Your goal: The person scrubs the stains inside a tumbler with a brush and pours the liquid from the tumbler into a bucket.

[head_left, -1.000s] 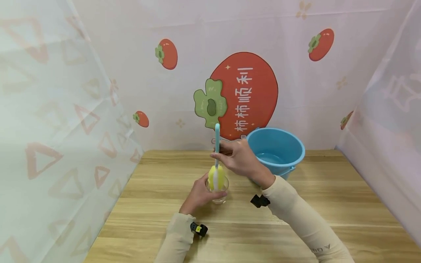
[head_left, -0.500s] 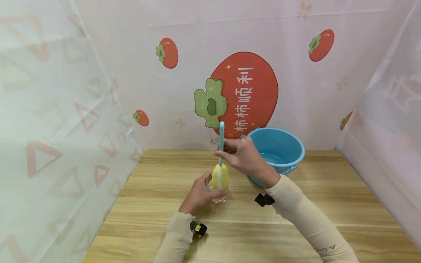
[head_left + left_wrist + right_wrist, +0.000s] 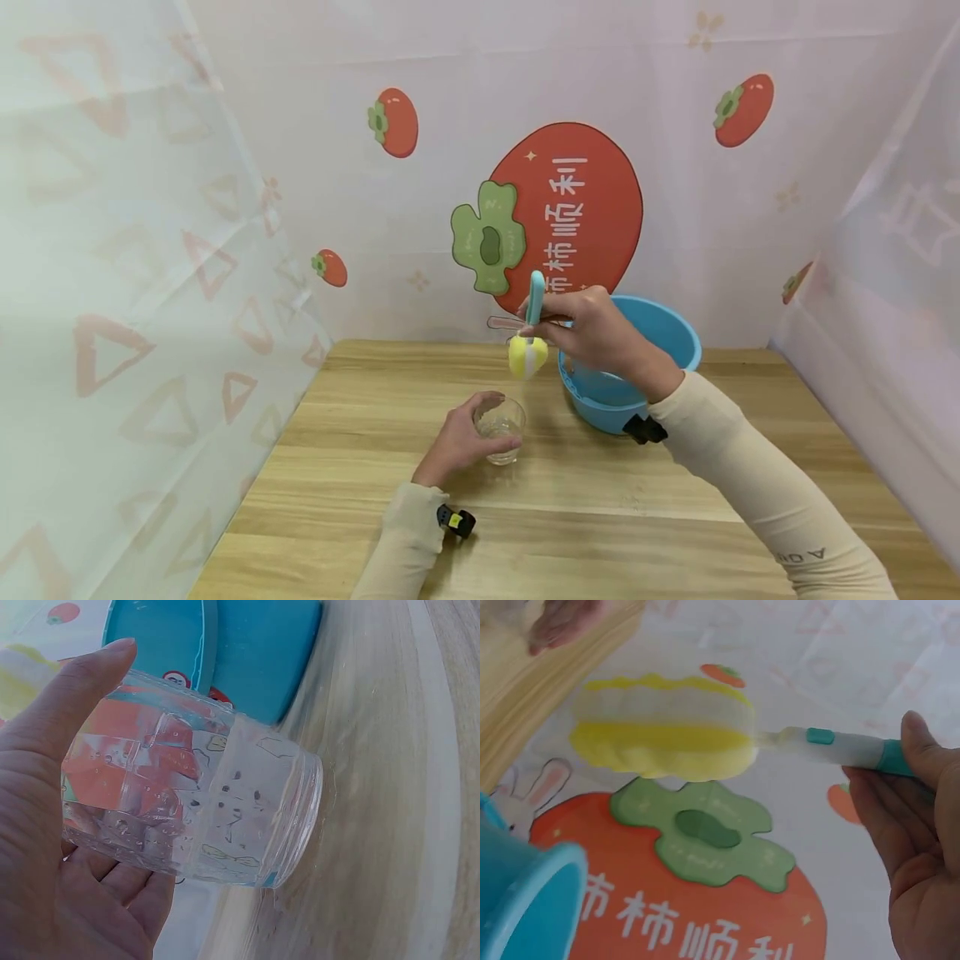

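Note:
A clear faceted glass (image 3: 501, 427) stands on the wooden table, wet with droplets in the left wrist view. My left hand (image 3: 459, 439) holds it around the side, thumb on one side and fingers on the other. Up and to the right of the glass, my right hand (image 3: 603, 335) pinches the teal-and-white handle of a sponge bottle brush (image 3: 667, 731). The brush's yellow and white sponge head points downward, apart from the glass and near the bucket's left side.
A blue bucket (image 3: 600, 419) stands at the back right of the table (image 3: 390, 375), partly behind the right hand and forearm. A printed cloth backdrop (image 3: 420, 217) rises behind the table, with more cloth along both sides.
The right hand has lifted the bottle brush out of the glass and carried it right toward the bucket. The left hand stays on the glass.

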{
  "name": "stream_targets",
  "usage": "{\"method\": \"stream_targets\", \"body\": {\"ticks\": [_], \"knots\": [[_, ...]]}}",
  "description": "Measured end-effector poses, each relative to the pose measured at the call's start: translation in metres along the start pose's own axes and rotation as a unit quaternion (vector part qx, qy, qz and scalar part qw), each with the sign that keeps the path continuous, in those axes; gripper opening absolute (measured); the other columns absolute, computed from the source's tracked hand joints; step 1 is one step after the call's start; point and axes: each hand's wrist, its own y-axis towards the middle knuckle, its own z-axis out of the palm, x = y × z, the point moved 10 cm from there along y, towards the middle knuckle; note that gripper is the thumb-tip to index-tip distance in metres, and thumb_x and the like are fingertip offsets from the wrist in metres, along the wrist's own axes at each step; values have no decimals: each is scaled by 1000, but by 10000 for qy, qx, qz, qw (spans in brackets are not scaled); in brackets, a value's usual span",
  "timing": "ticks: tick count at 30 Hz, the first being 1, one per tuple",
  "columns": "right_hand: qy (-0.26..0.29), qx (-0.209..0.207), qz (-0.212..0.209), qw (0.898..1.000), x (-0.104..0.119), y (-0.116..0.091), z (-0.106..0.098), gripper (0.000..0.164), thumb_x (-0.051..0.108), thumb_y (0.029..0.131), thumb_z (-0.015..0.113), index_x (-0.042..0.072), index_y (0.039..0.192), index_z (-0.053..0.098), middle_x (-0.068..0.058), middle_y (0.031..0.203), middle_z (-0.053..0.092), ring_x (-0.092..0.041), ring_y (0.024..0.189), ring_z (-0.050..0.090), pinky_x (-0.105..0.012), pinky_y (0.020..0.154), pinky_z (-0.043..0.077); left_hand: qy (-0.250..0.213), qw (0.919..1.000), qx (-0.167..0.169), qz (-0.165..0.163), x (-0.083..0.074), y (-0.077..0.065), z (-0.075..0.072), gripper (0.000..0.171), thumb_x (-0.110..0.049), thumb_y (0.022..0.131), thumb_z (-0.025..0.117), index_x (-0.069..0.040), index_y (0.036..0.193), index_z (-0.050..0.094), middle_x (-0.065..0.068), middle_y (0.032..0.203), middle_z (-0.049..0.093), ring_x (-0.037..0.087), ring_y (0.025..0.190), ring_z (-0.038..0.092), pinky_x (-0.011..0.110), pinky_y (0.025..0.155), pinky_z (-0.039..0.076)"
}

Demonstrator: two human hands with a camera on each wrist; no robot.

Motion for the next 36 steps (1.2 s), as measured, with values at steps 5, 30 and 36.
{"method": "stream_targets", "body": {"ticks": [5,30,36], "knots": [[-266,235,-548,9979,-2,-17,10,32,-5,75,89,1,104,77,-9,97,82,-17,78,80,-25,68,63,-1,10000,25,1,-1,-1,0,87,-53,81,90,-17,152,54,8,153,61,33,148,51,62,118,42],[-2930,2039,-2894,8882,4,-169,147,25,6,110,48,11,117,72,1,115,77,-9,102,76,-20,75,61,-185,9998,68,-61,0,0,3,92,-51,80,91,-14,154,51,7,154,59,32,147,52,58,117,45],[-3247,2296,-2913,8701,7,-182,171,16,17,93,72,19,108,73,7,107,76,-7,98,72,-19,66,57,-202,9998,47,-58,0,-1,2,87,-47,81,92,-16,152,52,10,154,59,33,147,53,58,114,48]]}}
